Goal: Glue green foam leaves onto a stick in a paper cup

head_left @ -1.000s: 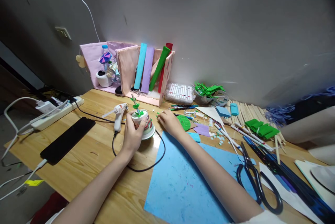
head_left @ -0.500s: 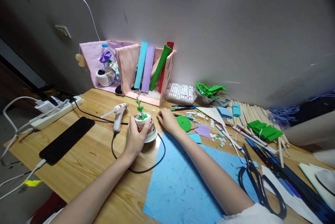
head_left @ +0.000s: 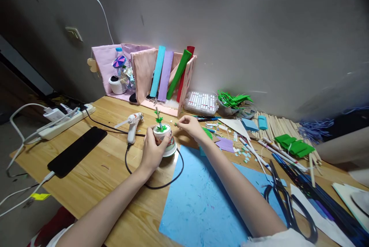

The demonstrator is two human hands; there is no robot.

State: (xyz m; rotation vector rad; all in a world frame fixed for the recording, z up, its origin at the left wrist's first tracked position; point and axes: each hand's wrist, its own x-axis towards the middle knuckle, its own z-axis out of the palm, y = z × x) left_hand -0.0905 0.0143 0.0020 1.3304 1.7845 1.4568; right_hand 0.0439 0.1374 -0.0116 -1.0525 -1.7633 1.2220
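My left hand [head_left: 154, 150] is wrapped round a patterned paper cup [head_left: 170, 147] that stands upside down on the wooden table. From the cup's white top rises a small stem with green leaves [head_left: 160, 127]. Just right of the cup, my right hand [head_left: 188, 127] is raised a little, thumb and fingertips pinched on a tiny green piece [head_left: 176, 124]. Left of the cup lies a white glue gun [head_left: 132, 128], its black cable looping round the front of the cup.
A blue sheet [head_left: 201, 197] lies in front, with large scissors [head_left: 284, 197] at its right. Paper scraps, a purple piece [head_left: 225, 144], sticks and pens spread rightward. Pink boxes [head_left: 142, 70] stand behind; a phone [head_left: 77, 151] and power strip [head_left: 67, 122] are at left.
My right hand has lifted from the table and now shows a small green piece at its fingertips. My left hand stays on the cup. The whole view has shifted slightly.
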